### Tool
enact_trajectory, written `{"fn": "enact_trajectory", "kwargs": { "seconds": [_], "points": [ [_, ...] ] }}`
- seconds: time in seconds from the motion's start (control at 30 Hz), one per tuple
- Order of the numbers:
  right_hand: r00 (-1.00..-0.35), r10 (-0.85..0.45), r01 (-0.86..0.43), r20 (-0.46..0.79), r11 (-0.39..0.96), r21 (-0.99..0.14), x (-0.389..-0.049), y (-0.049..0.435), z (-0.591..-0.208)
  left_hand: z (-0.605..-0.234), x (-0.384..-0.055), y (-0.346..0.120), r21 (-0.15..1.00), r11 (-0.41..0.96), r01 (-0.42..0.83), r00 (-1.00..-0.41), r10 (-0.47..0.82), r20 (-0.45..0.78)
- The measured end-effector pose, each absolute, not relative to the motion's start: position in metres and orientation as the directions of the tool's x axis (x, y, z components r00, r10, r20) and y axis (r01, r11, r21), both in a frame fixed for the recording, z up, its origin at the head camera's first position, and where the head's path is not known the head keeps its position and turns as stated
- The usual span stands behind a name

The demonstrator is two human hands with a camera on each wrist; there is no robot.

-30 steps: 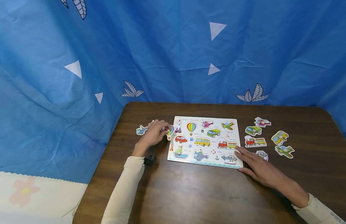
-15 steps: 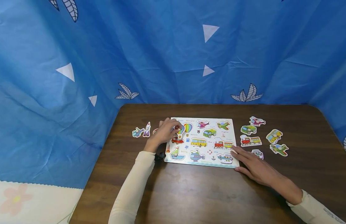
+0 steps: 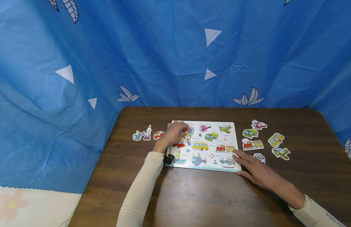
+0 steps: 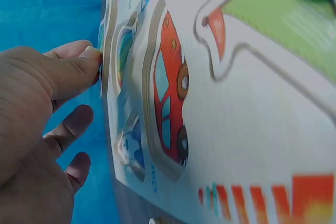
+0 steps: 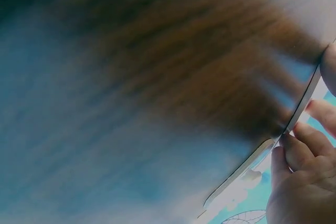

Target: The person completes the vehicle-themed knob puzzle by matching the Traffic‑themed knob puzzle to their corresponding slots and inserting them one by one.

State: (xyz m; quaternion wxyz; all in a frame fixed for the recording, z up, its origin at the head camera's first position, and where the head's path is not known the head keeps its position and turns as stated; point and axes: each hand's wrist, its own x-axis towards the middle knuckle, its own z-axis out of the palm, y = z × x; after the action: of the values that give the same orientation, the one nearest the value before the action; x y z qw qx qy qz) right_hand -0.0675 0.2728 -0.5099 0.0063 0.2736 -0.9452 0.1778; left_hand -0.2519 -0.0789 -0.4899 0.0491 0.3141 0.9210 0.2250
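In the head view a white picture puzzle board (image 3: 215,126), printed with vehicles, lies on the brown table. My left hand (image 3: 172,132) is over its upper left part and pinches a hot-air balloon puzzle piece (image 3: 189,133) between thumb and fingertips, at the printed balloon. Seen from the left wrist, the thumb and a fingertip of the left hand (image 4: 47,87) meet at the piece's edge, and the printed red car (image 4: 170,87) is close by. My right hand (image 3: 258,170) rests with extended fingers on the board's lower right edge. From the right wrist, fingers (image 5: 315,140) touch that edge.
Left of the board lie a submarine piece (image 3: 138,135), a rocket piece (image 3: 147,133) and a red car piece (image 3: 158,135). Right of it are several pieces, among them a train (image 3: 252,144), a truck (image 3: 250,133) and an airplane (image 3: 281,153). A blue curtain (image 3: 164,63) hangs behind.
My left hand has carried the balloon piece rightward from beside the board to the printed balloon. The right hand has stayed at the board's edge. The head view has shifted slightly.
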Motion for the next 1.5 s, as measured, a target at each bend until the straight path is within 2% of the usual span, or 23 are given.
{"fn": "enact_trajectory", "kwargs": {
  "seconds": [0.37, 0.7, 1.1, 1.5],
  "points": [
    [-0.848, -0.517, -0.525, 0.119, 0.785, -0.330, -0.067, 0.269, -0.513, -0.494, -0.255, -0.075, 0.404, 0.747, 0.528, -0.817, 0.577, 0.002],
    [-0.844, -0.522, -0.530, 0.122, 0.779, -0.335, -0.067, 0.269, -0.511, -0.493, -0.254, -0.072, 0.355, 0.785, 0.507, -0.841, 0.541, 0.005],
    [-0.840, -0.529, -0.538, 0.123, 0.778, -0.326, -0.066, 0.268, -0.510, -0.496, -0.253, -0.067, 0.350, 0.802, 0.484, -0.853, 0.522, -0.018],
    [-0.839, -0.528, -0.540, 0.131, 0.779, -0.318, -0.067, 0.272, -0.509, -0.488, -0.253, -0.080, 0.365, 0.802, 0.473, -0.868, 0.494, 0.041]
  ]
}}
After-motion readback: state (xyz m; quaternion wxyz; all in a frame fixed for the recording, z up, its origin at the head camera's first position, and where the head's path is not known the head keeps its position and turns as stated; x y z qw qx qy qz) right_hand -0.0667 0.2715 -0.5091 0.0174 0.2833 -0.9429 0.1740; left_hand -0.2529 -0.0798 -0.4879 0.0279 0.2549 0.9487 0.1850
